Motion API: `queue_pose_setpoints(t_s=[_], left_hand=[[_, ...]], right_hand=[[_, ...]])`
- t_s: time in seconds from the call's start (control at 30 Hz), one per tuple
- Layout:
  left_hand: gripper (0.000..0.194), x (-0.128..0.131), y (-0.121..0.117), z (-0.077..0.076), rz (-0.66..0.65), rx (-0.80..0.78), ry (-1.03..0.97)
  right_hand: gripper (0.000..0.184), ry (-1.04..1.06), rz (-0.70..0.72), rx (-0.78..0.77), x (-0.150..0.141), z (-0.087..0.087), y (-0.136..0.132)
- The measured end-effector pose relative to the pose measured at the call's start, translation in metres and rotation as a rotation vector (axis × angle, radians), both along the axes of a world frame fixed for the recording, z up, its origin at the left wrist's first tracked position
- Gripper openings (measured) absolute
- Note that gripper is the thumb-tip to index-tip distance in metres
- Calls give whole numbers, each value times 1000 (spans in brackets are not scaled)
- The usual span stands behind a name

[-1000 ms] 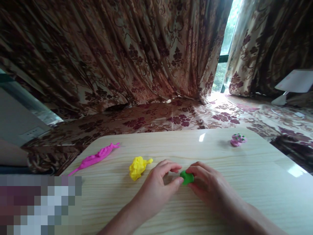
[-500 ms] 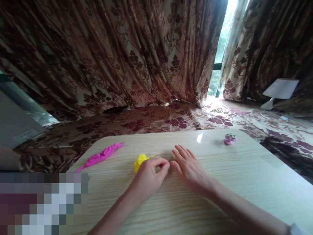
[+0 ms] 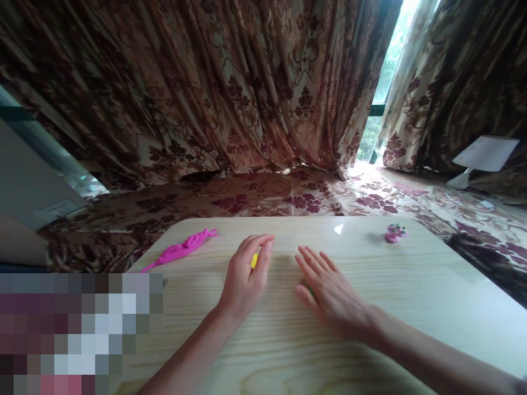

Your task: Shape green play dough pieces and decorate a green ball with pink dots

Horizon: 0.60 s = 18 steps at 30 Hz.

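My left hand (image 3: 246,274) is curled around a lump of yellow modelling clay (image 3: 254,260), thumb and fingertips close together. Only a small patch of yellow shows in the gap between thumb and fingers; the hand covers the rest. To the right, my right hand (image 3: 331,291) lies palm down over the table with fingers stretched out. A sliver of green clay (image 3: 312,291) peeks out between its thumb and palm; its shape is hidden. The hands are apart, with bare wood grain between them.
A long pink clay figure (image 3: 183,250) lies at the table's left edge. Near the back right corner sits a small pink and green clay piece (image 3: 395,233). A white lamp (image 3: 486,153) stands beyond the light wooden table (image 3: 395,340), with patterned curtains (image 3: 255,93) behind.
My left hand has moved from beside the yellow clay to around it, hiding most of it. My right hand has drawn slightly away to the right. The whole view has shifted a little.
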<state>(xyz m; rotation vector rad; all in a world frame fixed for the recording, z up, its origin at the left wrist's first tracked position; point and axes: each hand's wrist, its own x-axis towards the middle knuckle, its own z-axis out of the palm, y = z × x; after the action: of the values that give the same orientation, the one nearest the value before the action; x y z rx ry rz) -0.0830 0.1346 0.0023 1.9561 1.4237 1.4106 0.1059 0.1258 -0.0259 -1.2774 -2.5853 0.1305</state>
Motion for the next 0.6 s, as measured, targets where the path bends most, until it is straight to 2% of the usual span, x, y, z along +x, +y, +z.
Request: queue_pose_setpoints(t_s=[0.07,0.13,0.2,0.3,0.37,0.43,0.53,0.57,0.6], left_hand=[[23,-1,1,0,13,9,-4],[24,-1,1,1,10,20,-9],[24,1,0,1,-6,28,-16],[25,4,-1,-2,-35,29,-12],[25,4,-1,-3,-35,31,-6],[24,3,0,-3,-19,38,-6],[24,1,0,0,-6,41,-10],[25,0,0,0,-9,38,-11],[25,0,0,1,-13,37,-12]], right_hand=[[58,-23,174,-31,11,-2,-33],[59,-21,257,-42,15,-2,-46],[57,-12,162,-39,8,0,-30],[59,26,-74,-46,-9,5,18],[63,32,-135,-74,-12,7,29],[63,24,-51,-87,-6,7,11],[61,-10,197,-118,11,4,-36],[62,-13,263,-116,14,3,-44],[61,-14,272,-108,14,3,-45]])
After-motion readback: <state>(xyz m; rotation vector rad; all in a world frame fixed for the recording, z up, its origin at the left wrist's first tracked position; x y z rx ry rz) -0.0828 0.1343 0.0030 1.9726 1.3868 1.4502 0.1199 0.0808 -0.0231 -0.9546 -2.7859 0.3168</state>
